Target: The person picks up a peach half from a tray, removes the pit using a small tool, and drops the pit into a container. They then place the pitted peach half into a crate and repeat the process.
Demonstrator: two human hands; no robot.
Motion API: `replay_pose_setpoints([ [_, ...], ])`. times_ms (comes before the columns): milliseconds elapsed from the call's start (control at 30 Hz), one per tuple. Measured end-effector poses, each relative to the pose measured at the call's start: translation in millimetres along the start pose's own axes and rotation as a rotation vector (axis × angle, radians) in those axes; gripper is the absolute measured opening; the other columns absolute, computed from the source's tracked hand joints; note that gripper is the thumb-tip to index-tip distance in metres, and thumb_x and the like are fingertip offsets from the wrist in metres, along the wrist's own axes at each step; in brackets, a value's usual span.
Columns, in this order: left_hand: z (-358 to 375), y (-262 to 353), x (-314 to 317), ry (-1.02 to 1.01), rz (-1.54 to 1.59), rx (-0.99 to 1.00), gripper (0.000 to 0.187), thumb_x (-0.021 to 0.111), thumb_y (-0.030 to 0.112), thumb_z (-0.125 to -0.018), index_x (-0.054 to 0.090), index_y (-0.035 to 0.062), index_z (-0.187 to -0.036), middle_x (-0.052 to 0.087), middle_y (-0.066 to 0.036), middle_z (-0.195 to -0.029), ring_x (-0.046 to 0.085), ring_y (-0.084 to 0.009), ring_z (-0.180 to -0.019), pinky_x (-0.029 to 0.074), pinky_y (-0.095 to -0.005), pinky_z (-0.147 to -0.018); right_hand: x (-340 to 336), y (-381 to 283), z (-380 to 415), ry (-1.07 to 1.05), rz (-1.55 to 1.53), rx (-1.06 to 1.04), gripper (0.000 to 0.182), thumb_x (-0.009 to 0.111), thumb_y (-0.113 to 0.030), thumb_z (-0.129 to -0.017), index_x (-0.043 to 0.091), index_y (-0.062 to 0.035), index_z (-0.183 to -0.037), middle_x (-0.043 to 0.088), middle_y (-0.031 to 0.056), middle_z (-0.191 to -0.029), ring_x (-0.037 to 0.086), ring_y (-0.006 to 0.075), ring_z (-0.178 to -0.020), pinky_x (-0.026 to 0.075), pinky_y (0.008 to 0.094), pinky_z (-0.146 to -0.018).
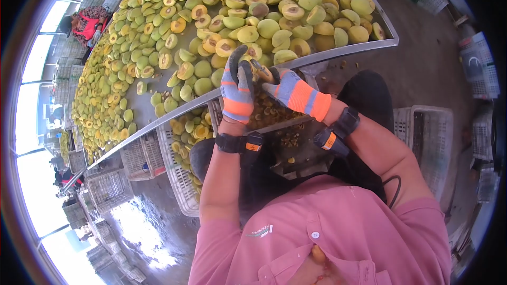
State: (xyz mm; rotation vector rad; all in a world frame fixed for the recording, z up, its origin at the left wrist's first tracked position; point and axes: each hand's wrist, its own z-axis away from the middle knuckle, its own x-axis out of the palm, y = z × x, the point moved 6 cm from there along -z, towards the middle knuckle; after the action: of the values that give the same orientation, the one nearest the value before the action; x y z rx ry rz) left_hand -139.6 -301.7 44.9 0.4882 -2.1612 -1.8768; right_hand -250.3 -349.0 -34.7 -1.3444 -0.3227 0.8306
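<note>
My left hand (237, 91), in an orange and grey-blue glove with dark fingertips, is raised at the near edge of the metal-rimmed table (346, 51). Its fingers are close together and bent; whatever lies inside them is hidden. Close on its right, my right hand (298, 94), gloved alike, is closed around a small hand tool (257, 65) with a metal tip pointing towards the left hand. Something yellow-brown shows between the hands, too small to name. Just beyond them, halved yellow-green stone fruits (225, 47) cover the table, many with brown pits or hollows showing.
A white crate (182, 192) holding fruit halves stands below the table to the left of my knees. Pits and scraps (290, 138) lie beneath my hands. Another crate (430, 150) is at my right. Another person (91, 24) sits at the table's far left.
</note>
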Motion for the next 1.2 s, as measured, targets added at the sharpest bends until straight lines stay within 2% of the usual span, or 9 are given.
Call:
replay_pose_setpoints([
  [100,3,0,3,0.042,-0.07,0.05,0.031,0.045,0.011,-0.097,0.05,0.0001,-0.125,0.057,-0.005,-0.102,0.051,-0.009,-0.089,0.044,-0.0239,-0.077,-1,-6,4,0.077,0.004,-0.099,0.036,0.067,-0.028,-0.078,0.062,0.0035,-0.094,0.064,0.0229,-0.081,0.063,0.0382,-0.077,0.05,0.0405,-0.068],
  [300,2,-11,-1,0.03,-0.155,0.016,0.025,0.044,0.014,-0.098,0.055,0.0001,-0.117,0.058,-0.004,-0.098,0.052,-0.0108,-0.089,0.044,-0.0253,-0.077,8,-10,7,0.058,0.045,-0.254,0.035,0.067,-0.027,-0.077,0.062,0.0026,-0.096,0.064,0.0233,-0.082,0.062,0.0405,-0.08,0.05,0.0419,-0.069],
  [633,-1,29,-6,0.141,-0.16,0.338,0.028,0.037,0.003,-0.096,0.049,-0.0015,-0.121,0.053,-0.017,-0.121,0.053,-0.0297,-0.11,0.046,-0.0363,-0.093,-17,-32,15,0.014,-0.616,0.149,0.033,0.074,-0.023,-0.08,0.061,0.0018,-0.097,0.064,0.0099,-0.075,0.06,0.0162,-0.064,0.047,0.0299,-0.055],
  [767,2,39,12,0.079,-0.199,0.371,0.034,0.033,0.007,-0.096,0.046,-0.0052,-0.125,0.053,-0.018,-0.124,0.051,-0.0279,-0.115,0.044,-0.0367,-0.096,-20,-44,12,0.016,-0.097,-0.38,0.021,0.062,-0.021,-0.091,0.065,-0.0059,-0.106,0.063,0.001,-0.083,0.055,0.004,-0.067,0.042,0.0214,-0.051],
  [833,4,47,18,0.087,-0.006,0.194,0.036,0.033,0.011,-0.096,0.047,-0.0066,-0.124,0.054,-0.017,-0.121,0.052,-0.0263,-0.114,0.044,-0.0365,-0.096,-20,-42,21,-0.016,-0.733,0.25,0.02,0.059,-0.018,-0.093,0.065,-0.0057,-0.107,0.062,0.0011,-0.086,0.055,0.0027,-0.07,0.043,0.0212,-0.054],
  [900,1,43,10,0.085,0.062,0.139,0.036,0.036,0.017,-0.096,0.052,-0.0051,-0.12,0.057,-0.017,-0.118,0.055,-0.0271,-0.11,0.044,-0.037,-0.095,-23,-27,6,-0.003,-0.679,0.147,0.035,0.071,-0.026,-0.083,0.062,0.0001,-0.105,0.062,0.0038,-0.078,0.057,0.0091,-0.067,0.045,0.0251,-0.055],
  [1000,-1,49,-5,-0.065,-0.762,0.554,0.032,0.04,0.018,-0.097,0.051,0.0013,-0.122,0.054,-0.011,-0.121,0.056,-0.0227,-0.106,0.049,-0.0319,-0.089,-26,-36,2,0.069,-0.386,-0.103,0.043,0.075,-0.031,-0.079,0.062,0.0029,-0.103,0.063,0.0054,-0.074,0.058,0.013,-0.066,0.046,0.028,-0.056],
  [1133,-4,-5,-24,-0.029,0.568,-0.388,0.03,0.042,0.02,-0.096,0.052,0.0041,-0.119,0.058,-0.009,-0.114,0.059,-0.0197,-0.101,0.051,-0.0318,-0.084,-35,-59,14,0.111,-0.233,-0.126,0.039,0.072,-0.031,-0.081,0.063,0.0021,-0.099,0.065,0.0082,-0.076,0.059,0.0168,-0.067,0.047,0.033,-0.061],
  [1200,-3,3,-19,-0.103,0.488,-0.216,0.032,0.042,0.023,-0.095,0.051,0.0052,-0.12,0.059,-0.008,-0.111,0.06,-0.0186,-0.1,0.051,-0.0307,-0.083,-34,-60,9,0.107,-0.159,-0.198,0.035,0.069,-0.029,-0.081,0.063,0.0,-0.1,0.065,0.0118,-0.078,0.06,0.0226,-0.069,0.047,0.0359,-0.064],
])
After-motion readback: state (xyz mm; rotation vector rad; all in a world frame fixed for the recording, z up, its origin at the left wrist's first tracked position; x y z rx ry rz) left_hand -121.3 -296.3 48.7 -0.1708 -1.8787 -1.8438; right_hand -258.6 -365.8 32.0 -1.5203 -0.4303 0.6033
